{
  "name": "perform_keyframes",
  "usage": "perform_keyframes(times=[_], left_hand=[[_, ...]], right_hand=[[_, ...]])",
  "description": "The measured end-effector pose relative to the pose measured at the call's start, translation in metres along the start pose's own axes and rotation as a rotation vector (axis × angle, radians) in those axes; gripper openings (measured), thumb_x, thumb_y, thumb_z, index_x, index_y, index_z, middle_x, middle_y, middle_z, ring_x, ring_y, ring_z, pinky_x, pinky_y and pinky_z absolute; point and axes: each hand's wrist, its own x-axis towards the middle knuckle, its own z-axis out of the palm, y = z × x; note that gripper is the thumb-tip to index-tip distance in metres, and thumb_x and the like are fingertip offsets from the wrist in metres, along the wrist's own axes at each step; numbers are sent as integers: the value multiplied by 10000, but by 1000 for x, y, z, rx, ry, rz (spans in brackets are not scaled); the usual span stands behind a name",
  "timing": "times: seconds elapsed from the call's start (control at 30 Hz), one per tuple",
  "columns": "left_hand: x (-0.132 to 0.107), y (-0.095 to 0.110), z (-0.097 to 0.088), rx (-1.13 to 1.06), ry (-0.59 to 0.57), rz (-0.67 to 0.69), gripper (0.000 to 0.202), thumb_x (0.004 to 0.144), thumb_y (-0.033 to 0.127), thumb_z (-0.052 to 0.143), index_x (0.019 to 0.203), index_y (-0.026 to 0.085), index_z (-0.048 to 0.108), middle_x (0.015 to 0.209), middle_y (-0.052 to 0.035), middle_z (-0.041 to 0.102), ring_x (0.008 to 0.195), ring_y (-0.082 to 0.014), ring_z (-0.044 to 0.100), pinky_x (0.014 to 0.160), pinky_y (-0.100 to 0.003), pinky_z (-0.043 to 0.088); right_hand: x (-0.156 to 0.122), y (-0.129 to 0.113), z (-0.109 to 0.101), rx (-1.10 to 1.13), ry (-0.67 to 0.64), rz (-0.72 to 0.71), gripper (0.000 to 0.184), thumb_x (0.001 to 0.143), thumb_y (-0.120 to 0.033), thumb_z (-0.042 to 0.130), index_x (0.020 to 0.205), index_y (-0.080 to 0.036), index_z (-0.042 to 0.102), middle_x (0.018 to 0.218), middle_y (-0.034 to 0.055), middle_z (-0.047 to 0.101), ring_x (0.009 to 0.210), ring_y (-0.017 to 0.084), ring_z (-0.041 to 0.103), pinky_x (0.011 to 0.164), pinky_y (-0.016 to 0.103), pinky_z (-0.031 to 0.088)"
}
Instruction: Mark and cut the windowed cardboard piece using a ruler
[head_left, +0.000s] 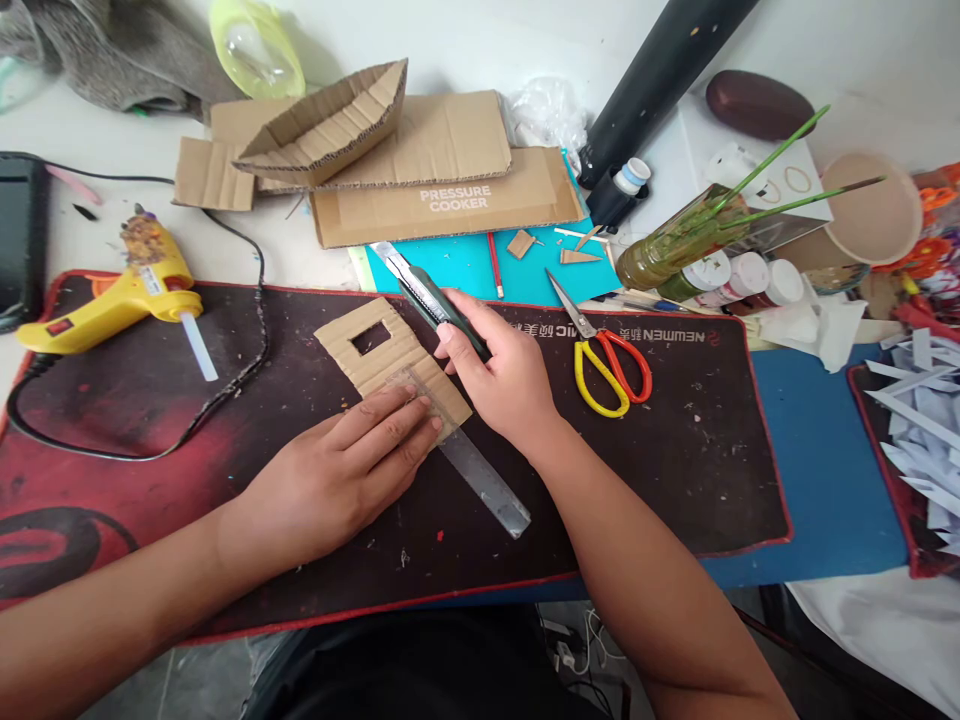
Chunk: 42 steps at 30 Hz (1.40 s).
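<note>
My left hand (pixel 349 470) lies flat, fingers stretched out, pressing a clear ruler (pixel 480 480) onto a small cardboard piece (pixel 382 355) with a square window cut in it. My right hand (pixel 502 375) is closed around a green utility knife (pixel 420 290), whose blade end points up and to the left, away from me, beside the cardboard's right edge. The cardboard rests on a dark red-edged desk mat (pixel 675 470).
Red and yellow scissors (pixel 607 365) lie right of my right hand. A yellow glue gun (pixel 112 300) with its black cord lies at left. Behind are a cardboard boat shape (pixel 330 125), flat cardboard sheets (pixel 450 200), a teal sheet, paint bottles, brushes in a jar (pixel 675 250) and paper strips (pixel 922 420).
</note>
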Motion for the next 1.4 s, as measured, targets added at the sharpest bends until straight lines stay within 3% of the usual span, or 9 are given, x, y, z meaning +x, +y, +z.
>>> perform_keyframes(times=[0.3, 0.57, 0.87, 1.4], left_hand=[[5, -1, -3, 100, -9, 60, 392, 1095, 133, 606, 1478, 61, 644, 1481, -202, 721, 1438, -392, 663, 1140, -503, 634], [3, -1, -3, 104, -17, 47, 395, 1106, 141, 590, 1496, 95, 634, 1481, -169, 724, 1446, -358, 659, 1165, -474, 618], [1, -2, -1, 88, -30, 57, 413, 1101, 139, 596, 1507, 70, 625, 1507, -200, 698, 1461, -395, 638, 1150, -508, 624], [0, -2, 0, 98, -31, 66, 392, 1111, 148, 579, 1492, 67, 626, 1495, -196, 702, 1473, -385, 628, 1161, -511, 625]], right_hand=[[0, 0, 0, -11, -5, -2, 439, 1131, -430, 561, 1534, -313, 689, 1335, 35, 834, 1199, 278, 819, 1033, 424, 682], [0, -1, 0, -1, 3, 0, 435, 1123, -427, 571, 1526, -323, 698, 1303, 23, 846, 1189, 279, 820, 1039, 422, 677], [0, 0, 0, -26, -13, -10, 445, 1139, -397, 547, 1543, -263, 681, 1382, 56, 815, 1174, 257, 817, 1049, 386, 650], [0, -2, -1, -60, -23, -3, 436, 1150, -381, 540, 1552, -272, 670, 1400, 63, 801, 1213, 260, 807, 1042, 391, 662]])
